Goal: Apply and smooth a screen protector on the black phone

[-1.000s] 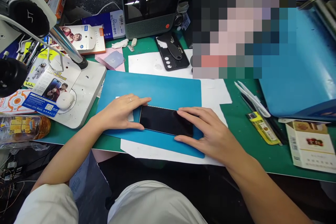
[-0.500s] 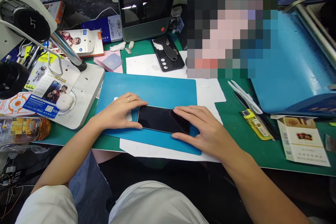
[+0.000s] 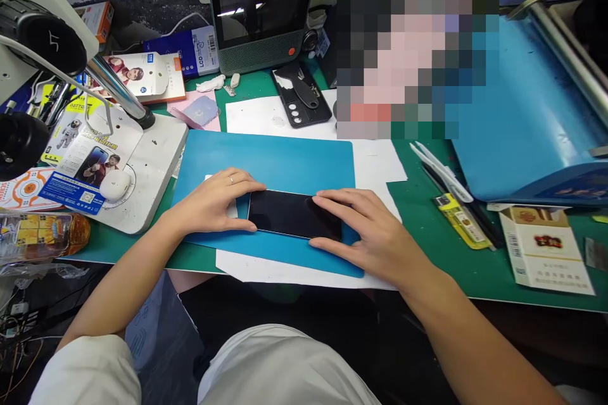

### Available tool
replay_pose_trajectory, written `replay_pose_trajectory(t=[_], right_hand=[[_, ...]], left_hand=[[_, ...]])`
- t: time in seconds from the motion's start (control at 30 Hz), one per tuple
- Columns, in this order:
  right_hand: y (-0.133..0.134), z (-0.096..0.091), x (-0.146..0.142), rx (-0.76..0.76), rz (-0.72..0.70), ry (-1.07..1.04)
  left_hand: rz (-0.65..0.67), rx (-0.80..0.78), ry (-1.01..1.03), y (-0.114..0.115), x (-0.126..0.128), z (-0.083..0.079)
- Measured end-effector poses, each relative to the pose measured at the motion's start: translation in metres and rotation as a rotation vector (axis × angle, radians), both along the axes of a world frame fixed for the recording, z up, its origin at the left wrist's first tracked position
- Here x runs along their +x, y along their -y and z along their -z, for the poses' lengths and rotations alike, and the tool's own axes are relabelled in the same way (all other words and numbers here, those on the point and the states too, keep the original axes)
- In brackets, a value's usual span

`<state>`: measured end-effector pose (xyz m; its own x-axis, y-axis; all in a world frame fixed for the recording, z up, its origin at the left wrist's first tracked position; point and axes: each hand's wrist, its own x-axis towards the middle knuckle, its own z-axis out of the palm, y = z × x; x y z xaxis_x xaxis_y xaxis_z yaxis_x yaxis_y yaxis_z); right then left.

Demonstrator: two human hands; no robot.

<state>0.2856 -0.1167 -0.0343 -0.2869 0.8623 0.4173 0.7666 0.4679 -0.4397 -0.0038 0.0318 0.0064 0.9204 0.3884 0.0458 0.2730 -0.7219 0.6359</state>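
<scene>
A smartphone (image 3: 289, 214) with a dark screen lies face up and lengthwise on a blue mat (image 3: 266, 155). Around its left end, my left hand (image 3: 216, 204) grips the long edges between thumb and fingers; a ring shows on one finger. My right hand (image 3: 370, 228) holds the other end the same way, fingertips on the far edge and thumb on the near edge. A bit of something white peeks out beneath my left hand, its kind hidden. White paper (image 3: 266, 269) sticks out from under the mat.
Behind the mat, a black phone case (image 3: 301, 98) carries a dark tool. A screen device (image 3: 263, 12) stands at the back. To the left is a white stand base (image 3: 156, 164) with a metal post. Tweezers (image 3: 439, 171), a yellow packet (image 3: 463, 221) and a cigarette box (image 3: 546, 250) lie right, near a blue machine (image 3: 517, 107).
The whole view has shifted very slightly. Both hands keep their hold on the smartphone, which stays in the same place on the mat.
</scene>
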Motion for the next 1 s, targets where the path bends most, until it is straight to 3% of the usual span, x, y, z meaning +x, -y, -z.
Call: replay_pose_trajectory(t=[1.0], right_hand=[[0.0008, 0.0005, 0.0014, -0.027, -0.004, -0.011]], left_hand=[[0.005, 0.002, 0.017, 0.0012, -0.0001, -0.0007]])
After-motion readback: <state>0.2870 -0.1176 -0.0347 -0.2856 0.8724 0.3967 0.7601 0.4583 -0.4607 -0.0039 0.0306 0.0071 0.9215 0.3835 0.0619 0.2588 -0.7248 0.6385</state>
